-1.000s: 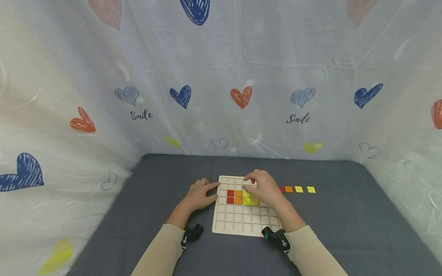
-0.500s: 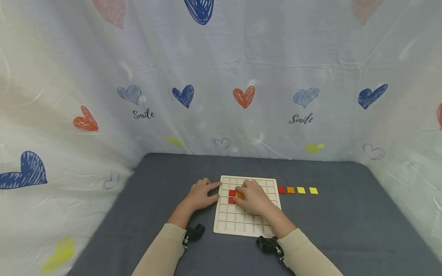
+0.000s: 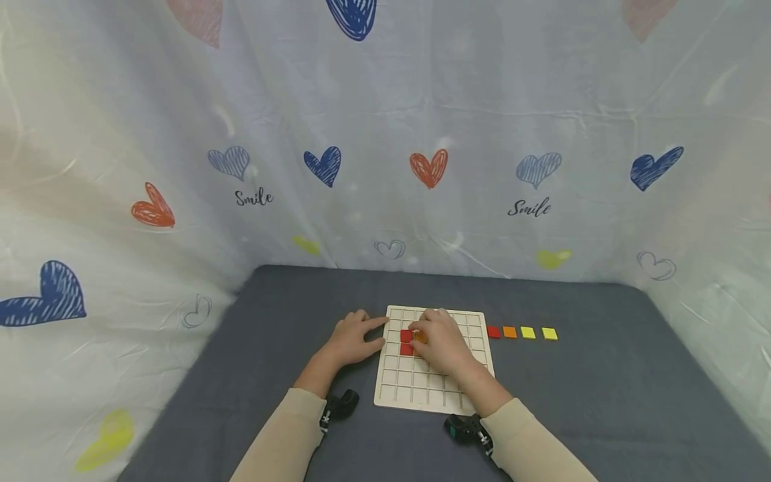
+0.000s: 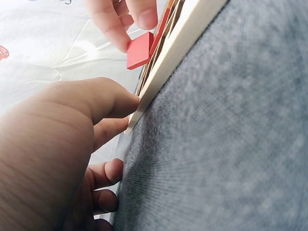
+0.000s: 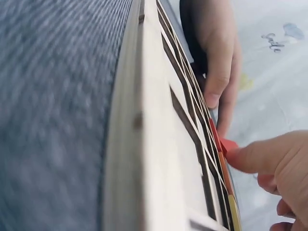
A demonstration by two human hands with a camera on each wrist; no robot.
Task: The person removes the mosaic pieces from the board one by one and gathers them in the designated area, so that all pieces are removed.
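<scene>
A pale wooden grid board (image 3: 394, 396) lies on the dark cloth. My left hand (image 3: 351, 340) touches its left edge with thumb and index finger, the fingers relaxed. Over the coloured squares is my right hand (image 3: 442, 343), thumb and index finger close together. In the left wrist view those fingertips pinch a red square tile (image 4: 139, 51), tilted up from the board. Another red tile (image 3: 406, 349) lies flat in a cell, and some orange (image 3: 419, 337) shows between the right fingers. The right hand hides the yellow tiles from the head view; a yellow tile (image 5: 234, 211) shows in the right wrist view.
Right of the board, a row of loose tiles lies on the cloth: a red tile (image 3: 493, 332), an orange tile (image 3: 509, 332) and two yellow tiles (image 3: 528, 333). A curtain with printed hearts (image 3: 429, 169) hangs behind the table.
My right hand has moved left across the board, from the yellow squares to the red and orange ones, and covers the yellow. The left hand stays at the board's edge.
</scene>
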